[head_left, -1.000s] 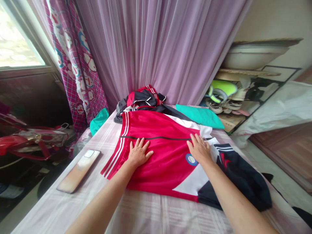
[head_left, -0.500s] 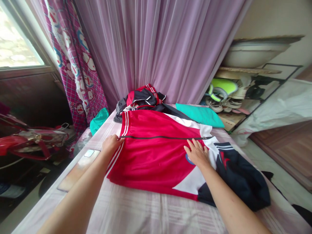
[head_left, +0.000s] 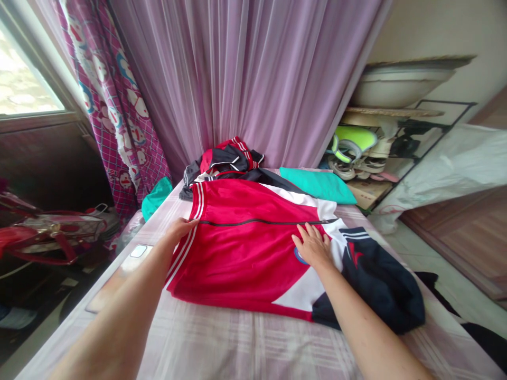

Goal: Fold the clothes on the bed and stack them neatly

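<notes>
Jacket: red jacket with white stripes and a black zip line, spread flat at the middle of the bed; its dark sleeve is bunched at 3 o'clock.
Left hand: at the jacket's 9 o'clock edge, fingers curled at the striped hem where the zip line ends; whether it grips the cloth or only touches it cannot be told.
Right hand: open and flat, palm down, fingers spread, pressing the jacket near the round badge just below the zip line; it holds nothing.
Phone: on the bed at 9 o'clock of the jacket, partly hidden by the left forearm.
Clothes pile: red and black, at 12 o'clock, touching the jacket's far edge.
Teal cloth: at 1 o'clock, beside the pile.
Curtain: lilac, hanging behind the bed.
Shoe rack: at 2 o'clock, off the bed.
</notes>
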Motion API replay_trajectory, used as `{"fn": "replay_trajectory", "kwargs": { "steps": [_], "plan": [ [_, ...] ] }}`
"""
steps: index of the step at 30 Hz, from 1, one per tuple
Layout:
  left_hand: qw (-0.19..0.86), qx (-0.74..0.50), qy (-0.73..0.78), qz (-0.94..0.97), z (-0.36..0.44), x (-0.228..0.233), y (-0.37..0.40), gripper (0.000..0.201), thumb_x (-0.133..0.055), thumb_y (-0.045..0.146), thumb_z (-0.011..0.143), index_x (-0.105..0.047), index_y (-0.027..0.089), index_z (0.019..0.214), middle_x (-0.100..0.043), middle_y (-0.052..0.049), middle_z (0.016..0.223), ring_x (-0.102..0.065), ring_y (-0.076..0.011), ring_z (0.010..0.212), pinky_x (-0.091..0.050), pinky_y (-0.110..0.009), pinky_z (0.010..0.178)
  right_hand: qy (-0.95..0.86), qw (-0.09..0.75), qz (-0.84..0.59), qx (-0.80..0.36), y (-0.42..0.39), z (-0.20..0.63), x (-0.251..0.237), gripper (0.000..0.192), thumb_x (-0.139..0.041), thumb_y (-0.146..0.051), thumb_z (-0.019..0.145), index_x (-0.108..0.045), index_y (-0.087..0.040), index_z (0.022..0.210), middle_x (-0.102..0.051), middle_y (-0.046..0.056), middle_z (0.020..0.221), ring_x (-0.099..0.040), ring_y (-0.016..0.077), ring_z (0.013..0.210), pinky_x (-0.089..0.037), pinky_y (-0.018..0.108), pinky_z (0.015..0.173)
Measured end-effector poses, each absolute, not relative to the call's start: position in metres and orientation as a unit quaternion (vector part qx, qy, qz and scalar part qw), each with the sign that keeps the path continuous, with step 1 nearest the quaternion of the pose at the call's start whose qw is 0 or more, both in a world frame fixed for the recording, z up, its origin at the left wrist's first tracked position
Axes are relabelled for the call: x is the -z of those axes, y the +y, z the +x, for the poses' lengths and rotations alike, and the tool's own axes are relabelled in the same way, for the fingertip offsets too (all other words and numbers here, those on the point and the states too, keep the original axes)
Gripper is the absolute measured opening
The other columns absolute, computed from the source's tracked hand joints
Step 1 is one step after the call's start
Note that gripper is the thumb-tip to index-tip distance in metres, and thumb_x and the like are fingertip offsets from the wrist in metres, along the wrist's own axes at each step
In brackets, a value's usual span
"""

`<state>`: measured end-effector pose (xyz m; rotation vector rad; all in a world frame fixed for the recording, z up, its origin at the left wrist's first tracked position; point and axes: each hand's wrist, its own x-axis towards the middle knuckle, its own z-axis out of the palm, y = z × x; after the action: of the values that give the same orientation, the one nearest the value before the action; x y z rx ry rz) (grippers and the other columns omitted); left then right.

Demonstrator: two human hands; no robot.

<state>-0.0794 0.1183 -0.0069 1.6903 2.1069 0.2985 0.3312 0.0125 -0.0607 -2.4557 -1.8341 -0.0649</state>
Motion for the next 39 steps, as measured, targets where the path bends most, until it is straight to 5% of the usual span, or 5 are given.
{"fn": "replay_trajectory", "kwargs": {
  "steps": [6, 16, 22, 27, 39],
  "plan": [
    [0.066, -0.109, 0.726, 0.676, -0.067, -0.011, 0.103, 0.038, -0.046, 0.044, 0.09, -0.059, 0.018, 0.114, -0.069, -0.014, 0.115, -0.064, -0.03, 0.107, -0.047, -0.033, 0.078, -0.594, 0.035, -0.804, 0.02, 0.012, 0.33, 0.059, 0.058, -0.028, -0.047, 0.099, -0.04, -0.024, 0.15, -0.033, 0.009, 0.159, -0.03, 0.0268, 0.144, -0.023, 0.052, 0.115],
    [0.032, -0.072, 0.771, 0.632, -0.086, 0.008, 0.101, 0.05, -0.041, 0.05, 0.092, -0.051, 0.019, 0.129, -0.07, -0.015, 0.113, -0.066, -0.0312, 0.103, -0.05, -0.037, 0.079, -0.594, 0.034, -0.803, 0.034, 0.012, 0.333, 0.059, 0.061, -0.029, -0.051, 0.098, -0.04, -0.021, 0.151, -0.035, 0.012, 0.158, -0.033, 0.0276, 0.142, -0.025, 0.047, 0.113],
    [-0.061, -0.111, 0.68, 0.722, -0.055, 0.012, 0.07, 0.055, -0.04, 0.039, 0.094, -0.044, 0.018, 0.145, -0.044, -0.014, 0.152, -0.043, -0.0299, 0.137, -0.036, -0.042, 0.111, -0.594, 0.028, -0.804, 0.03, 0.014, 0.336, 0.064, 0.062, -0.029, -0.051, 0.098, -0.038, -0.021, 0.152, -0.032, 0.012, 0.159, -0.03, 0.0279, 0.144, -0.023, 0.048, 0.115],
    [-0.009, -0.02, 0.611, 0.791, -0.018, 0.035, 0.046, 0.059, -0.038, 0.05, 0.095, -0.043, 0.024, 0.148, -0.037, -0.009, 0.158, -0.029, -0.0308, 0.147, -0.018, -0.054, 0.119, -0.564, 0.023, -0.825, -0.009, 0.014, 0.322, 0.044, 0.062, -0.031, -0.049, 0.099, -0.038, -0.018, 0.152, -0.03, 0.015, 0.16, -0.026, 0.0297, 0.146, -0.02, 0.054, 0.116],
    [-0.02, -0.035, 0.593, 0.804, -0.022, 0.044, 0.046, 0.062, -0.035, 0.054, 0.095, -0.04, 0.025, 0.15, -0.036, -0.009, 0.158, -0.028, -0.0327, 0.147, -0.016, -0.06, 0.118, -0.725, 0.035, -0.681, -0.103, -0.001, 0.235, 0.039, 0.06, -0.025, -0.054, 0.1, -0.033, -0.028, 0.154, -0.021, 0.008, 0.164, -0.015, 0.0253, 0.15, -0.009, 0.056, 0.118]
  ]
}}
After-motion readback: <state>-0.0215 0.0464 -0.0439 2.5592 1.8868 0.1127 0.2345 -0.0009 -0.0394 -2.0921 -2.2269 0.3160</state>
